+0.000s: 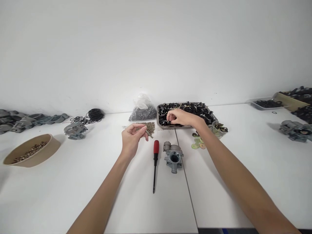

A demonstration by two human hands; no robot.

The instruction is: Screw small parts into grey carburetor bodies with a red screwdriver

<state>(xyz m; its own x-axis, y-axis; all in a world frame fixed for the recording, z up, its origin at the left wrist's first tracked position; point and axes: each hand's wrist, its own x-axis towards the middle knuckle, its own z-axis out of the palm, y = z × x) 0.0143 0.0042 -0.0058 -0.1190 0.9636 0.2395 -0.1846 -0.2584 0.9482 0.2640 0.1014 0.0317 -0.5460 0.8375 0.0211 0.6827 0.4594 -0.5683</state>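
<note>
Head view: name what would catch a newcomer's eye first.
The red-handled screwdriver probably draws the eye, lying left of the grey metal casting on the white table. Next comes the right hand, at the black parts in the metal tray.

We identify a slim metal piece point(149, 134), pale and dull, pinched in the left hand point(134, 136); it is tilted, with its free end pointing down and to the right. We locate the black parts point(192, 110), glossy and many ring-shaped, heaped loosely in a shallow silver tray point(163, 127). At the tray's near left corner, the right hand point(179, 117) meets the heap; we cannot confirm a grip.
</note>
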